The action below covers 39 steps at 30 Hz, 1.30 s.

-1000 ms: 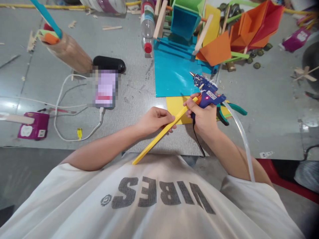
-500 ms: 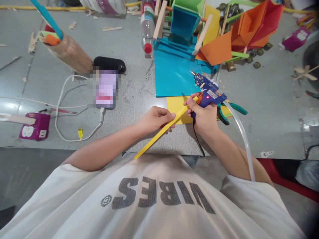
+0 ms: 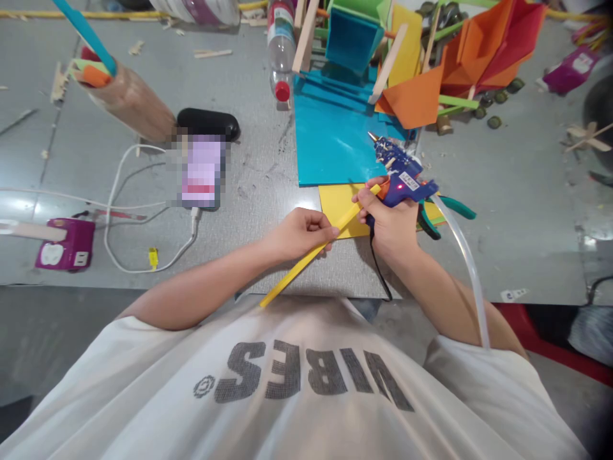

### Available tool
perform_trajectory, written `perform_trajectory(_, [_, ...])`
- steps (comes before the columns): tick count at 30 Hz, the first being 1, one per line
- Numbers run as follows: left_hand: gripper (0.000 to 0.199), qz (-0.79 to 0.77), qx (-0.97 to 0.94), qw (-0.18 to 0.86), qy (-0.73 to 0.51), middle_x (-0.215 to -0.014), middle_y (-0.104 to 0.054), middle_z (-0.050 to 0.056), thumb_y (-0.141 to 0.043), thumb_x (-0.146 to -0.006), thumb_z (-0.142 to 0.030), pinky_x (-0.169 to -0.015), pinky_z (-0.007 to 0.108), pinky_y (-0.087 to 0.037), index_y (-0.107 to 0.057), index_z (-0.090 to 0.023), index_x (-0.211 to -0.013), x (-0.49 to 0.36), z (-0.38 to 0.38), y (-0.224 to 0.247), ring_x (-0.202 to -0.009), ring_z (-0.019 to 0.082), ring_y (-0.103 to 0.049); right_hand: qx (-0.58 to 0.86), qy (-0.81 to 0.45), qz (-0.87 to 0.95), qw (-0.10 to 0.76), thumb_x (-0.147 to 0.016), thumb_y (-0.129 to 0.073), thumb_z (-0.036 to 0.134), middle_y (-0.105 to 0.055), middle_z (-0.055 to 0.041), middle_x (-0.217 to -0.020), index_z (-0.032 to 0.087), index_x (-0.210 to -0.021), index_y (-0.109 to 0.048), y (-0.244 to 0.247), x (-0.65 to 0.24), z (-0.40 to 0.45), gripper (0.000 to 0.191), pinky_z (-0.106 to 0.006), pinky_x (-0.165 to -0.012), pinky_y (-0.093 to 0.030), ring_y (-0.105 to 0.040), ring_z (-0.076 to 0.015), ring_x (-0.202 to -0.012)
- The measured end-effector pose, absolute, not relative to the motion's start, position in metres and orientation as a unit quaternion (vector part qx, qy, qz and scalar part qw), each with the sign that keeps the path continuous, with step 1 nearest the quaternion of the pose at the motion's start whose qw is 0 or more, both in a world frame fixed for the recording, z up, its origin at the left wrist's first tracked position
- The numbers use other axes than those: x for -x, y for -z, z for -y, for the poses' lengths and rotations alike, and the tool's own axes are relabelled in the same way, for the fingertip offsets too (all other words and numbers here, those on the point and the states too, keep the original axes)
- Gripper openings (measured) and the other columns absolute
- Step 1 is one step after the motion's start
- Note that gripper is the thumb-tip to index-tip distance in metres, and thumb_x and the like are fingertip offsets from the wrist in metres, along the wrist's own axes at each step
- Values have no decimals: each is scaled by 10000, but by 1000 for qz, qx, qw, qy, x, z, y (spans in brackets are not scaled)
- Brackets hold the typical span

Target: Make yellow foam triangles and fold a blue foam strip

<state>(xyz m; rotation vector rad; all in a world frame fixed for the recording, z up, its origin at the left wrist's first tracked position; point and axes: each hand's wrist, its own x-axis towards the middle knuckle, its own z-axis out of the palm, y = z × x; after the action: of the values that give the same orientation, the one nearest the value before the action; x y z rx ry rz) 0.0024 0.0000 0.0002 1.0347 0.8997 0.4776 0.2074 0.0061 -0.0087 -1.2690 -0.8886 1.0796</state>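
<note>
A narrow yellow strip [image 3: 294,271] slants between my hands, its lower end near my shirt. My left hand [image 3: 309,233] is closed on it about midway, thumb against fingertips. My right hand [image 3: 390,220] is wrapped round a blue glue gun [image 3: 405,182] with a lit red light, and also pinches the strip's upper end by thumb and finger. From the back of the gun a long clear glue stick [image 3: 467,252] curves toward my right sleeve. Beneath the hands lies a yellow sheet [image 3: 335,204]. Green-handled pliers [image 3: 457,207] lie partly hidden behind my right wrist.
A blue sheet [image 3: 330,144] lies beyond the hands, with folded coloured pieces and an orange card [image 3: 414,99] behind. A plastic bottle [image 3: 281,54] lies near them. To the left are a phone [image 3: 204,166] with a white cable [image 3: 108,217] and a cup of strips [image 3: 131,105].
My left hand has slid slightly down along the yellow strip. My right hand keeps the glue gun and the strip's upper end almost in place.
</note>
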Motion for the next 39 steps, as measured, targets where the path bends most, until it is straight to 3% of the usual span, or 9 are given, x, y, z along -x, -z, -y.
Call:
perform_trajectory(5, [237, -449, -480, 721, -218, -724, -721, -8, -929, -768, -106, -587, 197, -460, -704, -151, -827, -3, 0, 0, -613, 74, -641, 546, -458, 365, 599, -727, -1051, 494, -774, 26, -777, 268, -956, -707, 7, -209, -6, 471, -278, -492, -514, -607, -118, -538])
perform_trajectory(8, [181, -432, -472, 740, -207, -770, -762, 26, -907, -852, -186, -636, 221, -532, -731, -142, -844, -1, -1, -3, -640, 89, -679, 542, -448, 357, 615, -751, -1038, 486, -771, 31, -794, 287, -981, -696, 8, -216, -11, 458, -286, -500, -509, -601, -122, -551])
perform_trajectory(12, [261, -442, -462, 742, -203, -754, -774, 63, -797, -995, -327, -680, 266, -595, -720, -149, -821, 2, -1, -4, -644, 119, -710, 541, -422, 357, 634, -757, -1042, 533, -722, 50, -761, 312, -982, -681, 13, -225, -19, 480, -298, -487, -508, -593, -133, -547])
perform_trajectory(18, [260, -448, -515, 702, -203, -729, -729, 14, -936, -779, -269, -581, 211, -425, -699, -162, -776, 5, -1, -1, -631, 93, -632, 545, -404, 366, 637, -748, -1041, 609, -716, 55, -745, 332, -954, -669, 15, -225, -20, 507, -326, -486, -533, -588, -144, -529])
perform_trajectory(22, [314, -443, -529, 699, -190, -795, -758, 19, -987, -680, -308, -620, 235, -458, -755, -165, -837, 10, -5, -4, -684, 116, -655, 538, -417, 346, 646, -727, -1046, 539, -723, 55, -740, 301, -972, -684, 9, -226, -21, 497, -308, -495, -516, -577, -128, -533])
perform_trajectory(30, [300, -451, -556, 663, -219, -802, -792, 67, -836, -943, -448, -707, 276, -543, -758, -173, -851, 15, -4, -4, -727, 147, -713, 563, -385, 363, 635, -803, -983, 625, -703, 47, -799, 333, -968, -606, 4, -233, -25, 505, -350, -446, -488, -575, -147, -517])
perform_trajectory(35, [222, -464, -572, 639, -221, -678, -622, -29, -892, -838, -313, -571, 233, -354, -720, -173, -833, 14, -3, 1, -603, 83, -530, 548, -389, 343, 656, -749, -1028, 565, -725, 51, -791, 319, -980, -629, 2, -229, -23, 522, -334, -465, -507, -559, -132, -507])
perform_trajectory(39, [272, -459, -564, 654, -210, -713, -653, -19, -945, -774, -328, -580, 240, -377, -742, -167, -856, 12, -3, -3, -620, 93, -552, 549, -392, 352, 649, -753, -1024, 588, -724, 50, -784, 321, -971, -635, 3, -228, -23, 520, -333, -462, -500, -581, -143, -527])
